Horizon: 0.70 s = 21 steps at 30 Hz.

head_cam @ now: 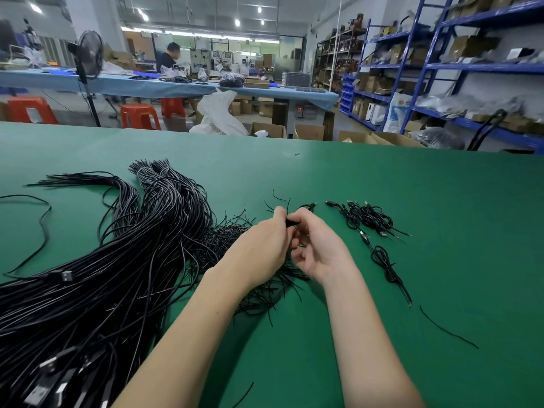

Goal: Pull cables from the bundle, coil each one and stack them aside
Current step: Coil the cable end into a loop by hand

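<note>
My fingers [281, 214] of both hands pinch one small black cable [306, 207] above the green table [382, 178], a few coils [368, 217] stacked right, the big bundle [117, 260] left still waiting.

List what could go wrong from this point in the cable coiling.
1. Both hands, left and right, work a cable directly above the loose ties; strays could likely get wound into the coil.
2. The bundle lies beside the left forearm; a pull might drag neighbouring cables out.
3. The finished coils lie loose on the table, one apart from the rest, and may unwind.
</note>
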Each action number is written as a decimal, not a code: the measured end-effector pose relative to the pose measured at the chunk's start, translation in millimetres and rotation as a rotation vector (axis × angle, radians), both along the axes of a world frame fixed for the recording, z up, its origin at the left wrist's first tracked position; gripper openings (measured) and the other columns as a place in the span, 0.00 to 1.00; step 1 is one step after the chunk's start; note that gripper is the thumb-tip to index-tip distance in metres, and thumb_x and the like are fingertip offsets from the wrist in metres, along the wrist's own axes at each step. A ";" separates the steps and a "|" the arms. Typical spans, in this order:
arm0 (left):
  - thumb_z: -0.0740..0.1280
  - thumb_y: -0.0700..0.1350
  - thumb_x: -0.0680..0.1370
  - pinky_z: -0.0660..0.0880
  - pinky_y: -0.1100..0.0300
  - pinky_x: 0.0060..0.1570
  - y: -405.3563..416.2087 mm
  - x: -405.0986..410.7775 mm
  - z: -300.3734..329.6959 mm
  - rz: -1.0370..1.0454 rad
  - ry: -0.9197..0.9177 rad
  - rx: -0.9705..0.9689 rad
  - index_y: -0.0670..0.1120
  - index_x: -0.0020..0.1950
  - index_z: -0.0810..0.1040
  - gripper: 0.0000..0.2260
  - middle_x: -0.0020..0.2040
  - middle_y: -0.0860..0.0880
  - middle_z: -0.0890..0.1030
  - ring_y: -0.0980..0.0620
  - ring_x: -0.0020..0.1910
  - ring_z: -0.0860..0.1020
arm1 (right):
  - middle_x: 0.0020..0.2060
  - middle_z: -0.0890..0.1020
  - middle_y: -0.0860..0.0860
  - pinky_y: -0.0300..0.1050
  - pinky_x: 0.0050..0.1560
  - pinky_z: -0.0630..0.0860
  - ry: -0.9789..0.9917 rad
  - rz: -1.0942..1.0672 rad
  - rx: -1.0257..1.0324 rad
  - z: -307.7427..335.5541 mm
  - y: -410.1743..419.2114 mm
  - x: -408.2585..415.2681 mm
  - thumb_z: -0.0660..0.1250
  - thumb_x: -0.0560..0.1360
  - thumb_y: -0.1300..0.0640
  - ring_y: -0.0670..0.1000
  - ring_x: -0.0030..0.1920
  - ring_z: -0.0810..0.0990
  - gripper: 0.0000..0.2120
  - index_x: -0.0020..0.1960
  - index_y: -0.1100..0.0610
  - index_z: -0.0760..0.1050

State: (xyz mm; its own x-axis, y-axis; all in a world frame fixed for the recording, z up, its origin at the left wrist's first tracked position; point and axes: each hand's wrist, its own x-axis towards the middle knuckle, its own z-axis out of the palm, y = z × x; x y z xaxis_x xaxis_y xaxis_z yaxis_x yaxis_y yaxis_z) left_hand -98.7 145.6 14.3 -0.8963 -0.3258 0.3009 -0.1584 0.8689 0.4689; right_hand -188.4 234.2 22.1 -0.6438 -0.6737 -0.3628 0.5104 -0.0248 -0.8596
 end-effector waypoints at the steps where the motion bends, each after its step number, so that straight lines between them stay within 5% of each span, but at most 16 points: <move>1: 0.54 0.47 0.86 0.75 0.45 0.39 -0.2 -0.7 -0.3 -0.001 0.014 0.017 0.45 0.54 0.63 0.06 0.40 0.47 0.79 0.44 0.37 0.78 | 0.26 0.74 0.46 0.33 0.23 0.63 0.002 -0.006 0.003 -0.3 -0.4 -0.1 0.71 0.72 0.56 0.43 0.23 0.68 0.10 0.34 0.53 0.73; 7: 0.55 0.46 0.85 0.76 0.43 0.44 -4.2 -1.1 -1.4 0.002 0.073 0.073 0.47 0.62 0.59 0.08 0.41 0.45 0.80 0.44 0.38 0.79 | 0.28 0.78 0.48 0.33 0.22 0.67 0.027 0.001 0.008 -2.0 0.6 -1.7 0.73 0.73 0.57 0.43 0.24 0.72 0.20 0.22 0.54 0.77; 12: 0.54 0.45 0.85 0.76 0.44 0.44 -0.2 -2.6 -2.5 0.003 0.078 0.032 0.47 0.66 0.59 0.11 0.40 0.46 0.80 0.44 0.39 0.79 | 0.28 0.76 0.48 0.32 0.22 0.68 -0.015 0.001 0.003 0.0 3.3 -2.6 0.71 0.74 0.59 0.43 0.23 0.71 0.12 0.32 0.54 0.74; 17: 0.54 0.44 0.85 0.71 0.49 0.36 1.1 -1.9 -2.0 -0.005 0.077 0.007 0.48 0.55 0.61 0.02 0.37 0.50 0.76 0.47 0.34 0.76 | 0.28 0.78 0.49 0.32 0.24 0.72 -0.004 0.024 -0.015 2.5 6.9 -4.5 0.73 0.74 0.59 0.42 0.24 0.74 0.10 0.36 0.57 0.76; 21: 0.53 0.43 0.85 0.66 0.52 0.32 -4.2 -1.1 -0.5 -0.002 0.075 0.016 0.47 0.51 0.60 0.04 0.35 0.48 0.75 0.48 0.32 0.73 | 0.32 0.83 0.53 0.35 0.30 0.79 0.056 0.079 -0.035 7.4 14.8 -6.8 0.77 0.73 0.60 0.45 0.29 0.81 0.07 0.43 0.63 0.82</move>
